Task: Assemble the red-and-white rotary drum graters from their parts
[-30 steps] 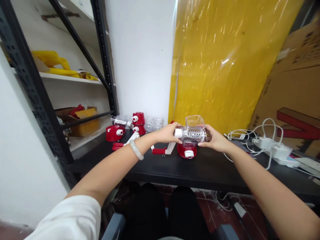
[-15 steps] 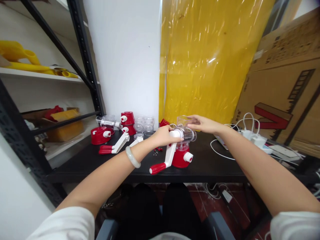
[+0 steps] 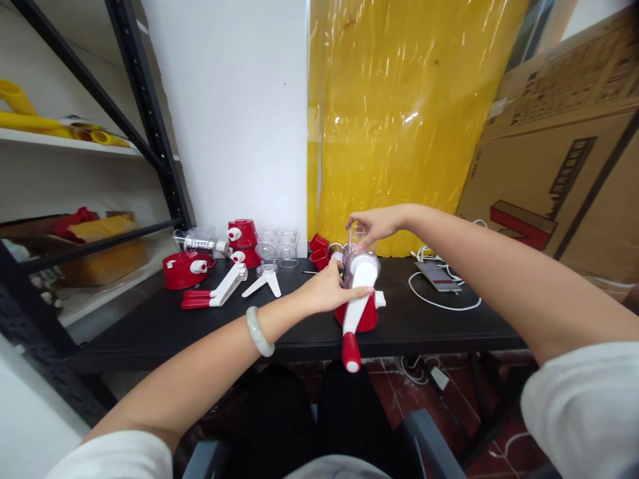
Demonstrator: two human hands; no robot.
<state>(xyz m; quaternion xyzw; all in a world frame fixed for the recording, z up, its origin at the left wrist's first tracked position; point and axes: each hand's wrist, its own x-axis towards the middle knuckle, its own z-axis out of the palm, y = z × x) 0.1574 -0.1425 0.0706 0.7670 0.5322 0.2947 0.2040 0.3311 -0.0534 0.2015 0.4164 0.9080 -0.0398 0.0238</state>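
A rotary grater [image 3: 368, 318] stands on the near part of the black table, with a red base, a clear body and a white crank. Its red crank handle [image 3: 351, 351] points down past the table's front edge. My left hand [image 3: 327, 287] is closed on the grater's side, the thumb lying across the white crank arm [image 3: 360, 293]; its other fingers are partly hidden. From above, my right hand [image 3: 382, 225] grips the clear hopper [image 3: 355, 236] between thumb and fingers. The grater's drum is hidden behind the crank.
Left on the black table [image 3: 299, 326] are stacked red bases [image 3: 243, 243], another red base [image 3: 182, 271], crank handles [image 3: 219, 291] and a clear drum housing [image 3: 200, 241]. Clear hoppers [image 3: 277, 243] stand by the wall. Cables [image 3: 444, 307] and a cardboard box [image 3: 549, 166] are at right.
The grater has turned so its crank faces me, the handle swinging from lower left to straight down. My left thumb is now on the crank arm; my right hand has moved left onto the hopper.
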